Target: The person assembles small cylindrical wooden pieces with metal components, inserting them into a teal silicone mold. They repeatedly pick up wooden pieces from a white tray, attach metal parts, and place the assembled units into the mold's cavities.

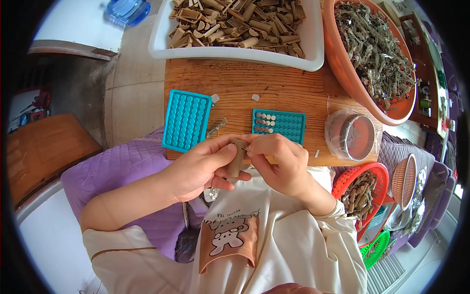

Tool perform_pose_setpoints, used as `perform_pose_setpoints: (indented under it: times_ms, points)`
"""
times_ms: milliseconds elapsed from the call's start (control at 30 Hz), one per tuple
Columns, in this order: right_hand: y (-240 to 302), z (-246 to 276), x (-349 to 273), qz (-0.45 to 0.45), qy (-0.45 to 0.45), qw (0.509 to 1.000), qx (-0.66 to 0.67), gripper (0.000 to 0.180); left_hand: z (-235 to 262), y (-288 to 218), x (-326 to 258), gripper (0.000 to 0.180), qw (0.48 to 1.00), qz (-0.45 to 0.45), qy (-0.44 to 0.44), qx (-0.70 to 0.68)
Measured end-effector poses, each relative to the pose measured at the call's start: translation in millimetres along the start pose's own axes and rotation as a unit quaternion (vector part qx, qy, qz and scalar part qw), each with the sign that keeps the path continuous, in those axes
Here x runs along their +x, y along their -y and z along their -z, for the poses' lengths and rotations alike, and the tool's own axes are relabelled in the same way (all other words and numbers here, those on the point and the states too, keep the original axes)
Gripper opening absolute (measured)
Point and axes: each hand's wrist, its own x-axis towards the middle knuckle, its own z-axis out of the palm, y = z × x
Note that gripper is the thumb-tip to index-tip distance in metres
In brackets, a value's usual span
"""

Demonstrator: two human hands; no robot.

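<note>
Close to my body, just over the near edge of the table, my left hand grips a short brown tube-like piece between thumb and fingers, standing nearly upright. My right hand pinches at the tube's upper right side. A thin dark tip shows by its fingertips, too small to name. Beyond the hands lies a teal tray whose left cells hold several small brown and white round pieces. Another teal tray, with rows of round cells, lies beyond my left forearm.
A white bin of brown half-tube pieces stands at the back, beside an orange basin of tangled dark scraps. At right are a plastic-lined round container and a red basket of brown pieces. Small clear bits lie on the wooden table.
</note>
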Motion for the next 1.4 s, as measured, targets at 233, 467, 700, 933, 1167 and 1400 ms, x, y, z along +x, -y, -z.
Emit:
perform_pose_setpoints:
  times_ms: [233, 467, 700, 933, 1167, 1400]
  points:
    - [-8, -8, -2, -0.022, 0.001, 1.000, 0.017, 0.014, 2, 5, 4, 0.034, 0.999, 0.025, -0.030, 0.002]
    - [-9, -11, -2, -0.050, 0.029, 0.998, 0.022, 0.015, 4, 5, 6, 0.035, 0.998, 0.041, -0.053, -0.010]
    - [-4, 5, 10, -0.099, 0.050, 0.988, 0.106, 0.016, -2, 3, 0, 0.032, 0.998, 0.018, -0.026, -0.045]
    - [-3, 0, 10, -0.056, -0.003, 0.992, 0.114, 0.018, -4, -1, -4, 0.031, 0.998, 0.012, -0.028, -0.054]
    - [-2, -6, 6, -0.060, 0.013, 0.995, 0.079, 0.011, -2, 3, -1, 0.030, 0.997, 0.046, -0.043, -0.040]
    - [-4, -10, -3, -0.074, 0.028, 0.993, 0.089, 0.011, 1, 10, 3, 0.030, 0.994, 0.077, -0.066, -0.026]
